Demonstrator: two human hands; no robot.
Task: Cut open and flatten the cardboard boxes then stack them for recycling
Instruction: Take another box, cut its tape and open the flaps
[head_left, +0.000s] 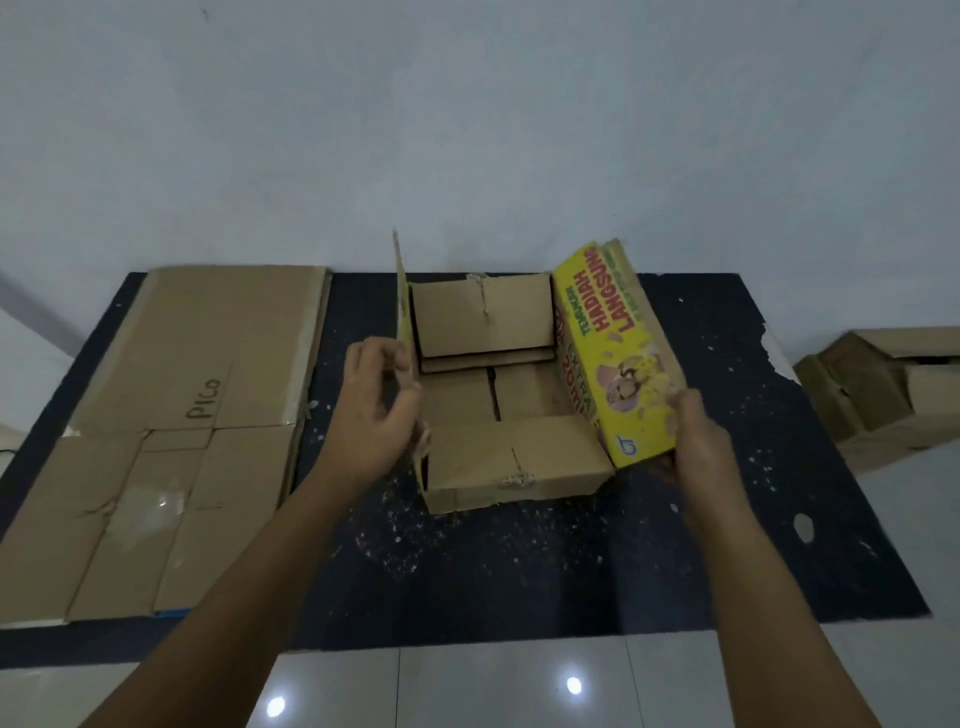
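A dark speckled mat (545, 571) lies on glossy white floor tiles (519, 691) against a pale wall (467, 130).

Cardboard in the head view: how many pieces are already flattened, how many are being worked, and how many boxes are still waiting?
Flattened stack on the mat's left side: 1 (its sheets cannot be counted)
Box being opened, left hand and right hand on its flaps: 1
Waiting box at right, off the mat: 1
Total: 3

matt cardboard box (511, 415) (printed flap), glossy floor tiles (519, 686)
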